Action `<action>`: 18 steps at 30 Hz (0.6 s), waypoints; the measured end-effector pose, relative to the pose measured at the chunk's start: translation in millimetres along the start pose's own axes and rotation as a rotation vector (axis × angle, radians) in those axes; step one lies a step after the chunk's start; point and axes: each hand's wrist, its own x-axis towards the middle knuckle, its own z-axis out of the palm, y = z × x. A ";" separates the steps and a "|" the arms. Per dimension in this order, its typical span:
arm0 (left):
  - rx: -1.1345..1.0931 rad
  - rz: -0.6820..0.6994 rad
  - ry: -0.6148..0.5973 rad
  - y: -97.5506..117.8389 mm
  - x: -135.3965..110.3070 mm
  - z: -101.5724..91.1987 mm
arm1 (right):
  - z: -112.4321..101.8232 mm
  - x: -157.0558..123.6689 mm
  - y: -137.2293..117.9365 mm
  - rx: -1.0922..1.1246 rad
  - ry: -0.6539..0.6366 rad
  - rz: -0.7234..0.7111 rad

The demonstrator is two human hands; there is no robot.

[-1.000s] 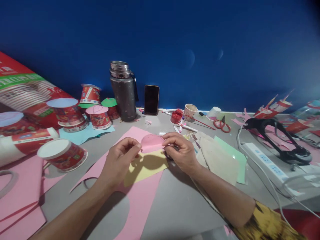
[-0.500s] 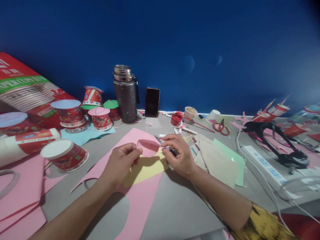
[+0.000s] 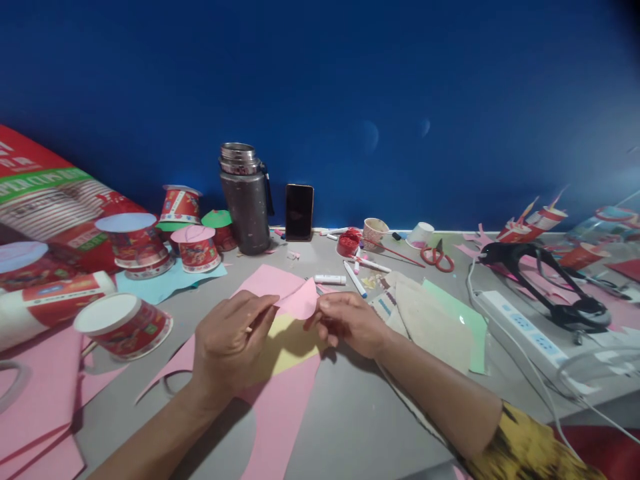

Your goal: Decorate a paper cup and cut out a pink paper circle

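My left hand point(image 3: 233, 343) and my right hand point(image 3: 345, 321) meet over the grey table point(image 3: 350, 413), both pinching a small pink paper cut-out point(image 3: 301, 302) between fingertips. The left holds its left edge, the right its lower right edge. Under the hands lie a yellow sheet point(image 3: 287, 343) and a large pink sheet point(image 3: 277, 413) with a round hole cut out. Whether the right hand also holds a tool is hidden by its fingers.
Red paper cups point(image 3: 125, 325), some capped with paper discs, crowd the left. A steel flask point(image 3: 246, 198) and a phone point(image 3: 299, 212) stand at the blue wall. Markers point(image 3: 355, 278), red scissors point(image 3: 438, 256), a power strip point(image 3: 520, 325) and cables lie to the right.
The pink cut-out has been turned and lowered; it was a rounded shape held up, now a folded pointed piece nearer the table. The metal tool seen in my right hand no longer shows.
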 end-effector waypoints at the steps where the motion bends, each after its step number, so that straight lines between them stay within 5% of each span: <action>1: 0.002 0.008 -0.004 -0.4 -0.2 0.0 | 1.0 0.3 0.4 0.061 -0.011 0.020; 4: -0.051 -0.091 0.000 1.2 1.4 0.8 | 4.7 0.0 0.7 0.089 0.046 0.017; 9: -0.482 -0.720 -0.227 6.2 7.3 4.5 | 7.8 -2.2 -1.7 -0.102 0.116 -0.072; 11: -0.731 -0.860 -0.331 7.3 8.0 6.6 | 7.1 -1.9 -1.5 -0.166 0.164 -0.089; 14: -0.995 -0.926 -0.384 8.3 6.7 9.2 | 5.9 -0.3 0.9 -0.202 0.233 -0.094; 18: -0.911 -0.903 -0.347 6.5 3.8 10.8 | 7.3 0.5 3.9 -0.227 0.206 -0.073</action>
